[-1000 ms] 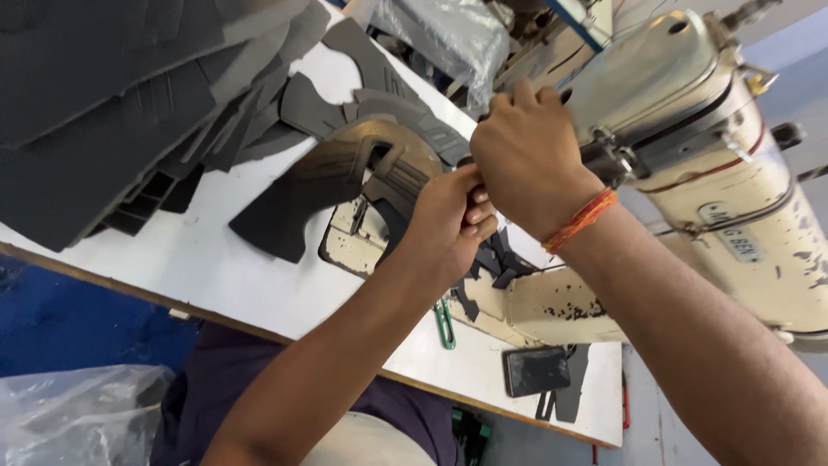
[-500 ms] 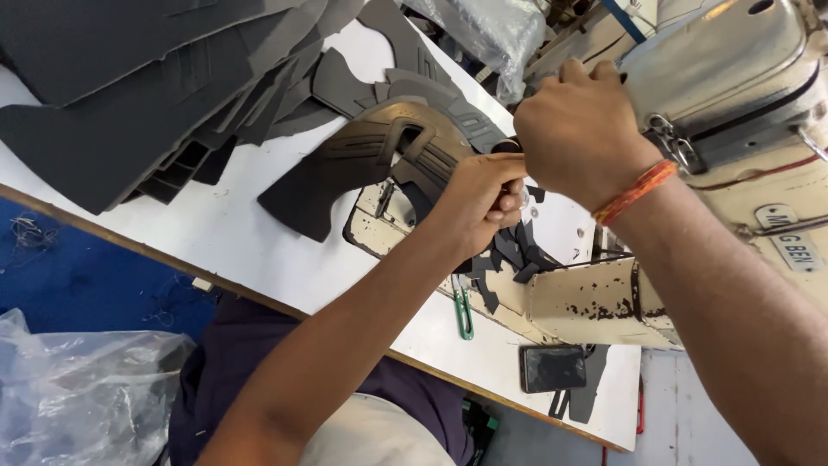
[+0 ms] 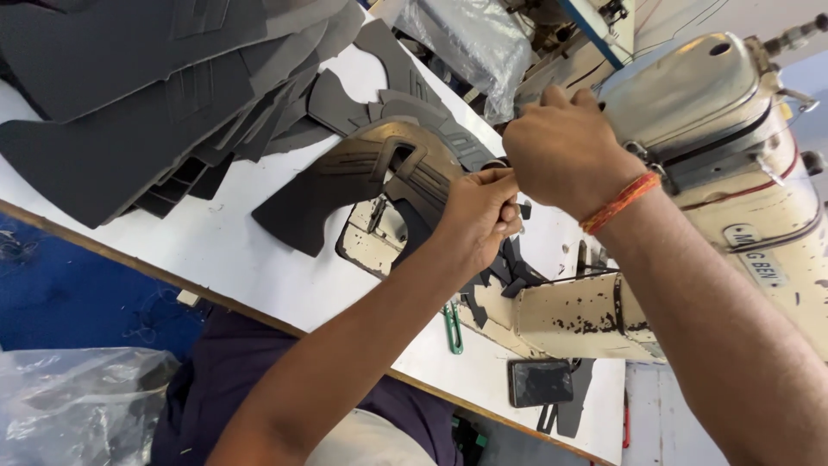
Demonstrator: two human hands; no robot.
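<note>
Since the earlier pictures the view has swung, so the white table (image 3: 259,259) and the sewing machine (image 3: 716,147) sit differently in frame. The left hand (image 3: 479,216) has closed more tightly, fingertips pinched together just beside the right hand (image 3: 561,147). The curved grey piece (image 3: 362,177) lies slightly flatter under them.

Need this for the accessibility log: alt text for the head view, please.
Two bare hands meet beside the head of a cream industrial sewing machine: the left hand pinches something small, the right hand, an orange thread band at its wrist, is closed above it. Dark grey cut shoe-upper pieces lie stacked on the white table.
</note>
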